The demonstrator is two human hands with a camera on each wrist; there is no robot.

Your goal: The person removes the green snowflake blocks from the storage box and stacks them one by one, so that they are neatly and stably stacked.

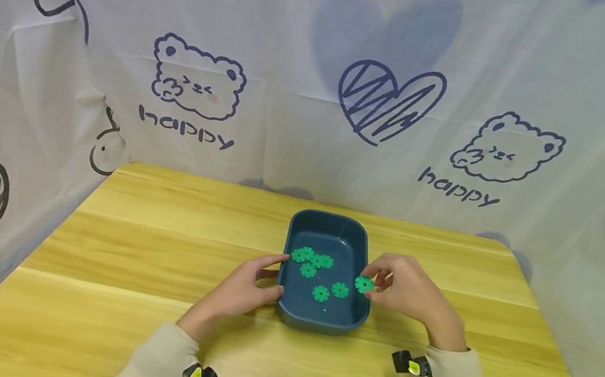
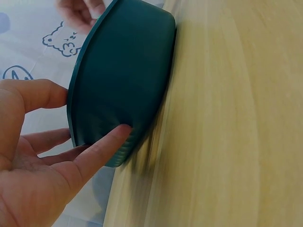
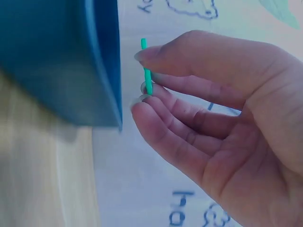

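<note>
A dark blue rectangular tub (image 1: 318,324) stands on the wooden table, with several green notched plastic discs lying on its floor, among them one disc (image 1: 308,270) near the middle. My left hand (image 1: 245,287) rests against the tub's left side. In the left wrist view, the fingertips (image 2: 124,130) touch the outer wall and rim. My right hand (image 1: 408,288) pinches a green notched disc (image 1: 364,285) at the tub's right rim. Seen edge-on in the right wrist view, that disc (image 3: 147,75) is between thumb and fingers, just beside the tub wall (image 3: 102,61).
The light wood table (image 1: 137,241) stretches around the tub on all sides. Behind it and at both sides hangs a white cloth (image 1: 283,125) printed with bears and hearts. Each sleeve has a small black camera (image 1: 411,365) at the wrist.
</note>
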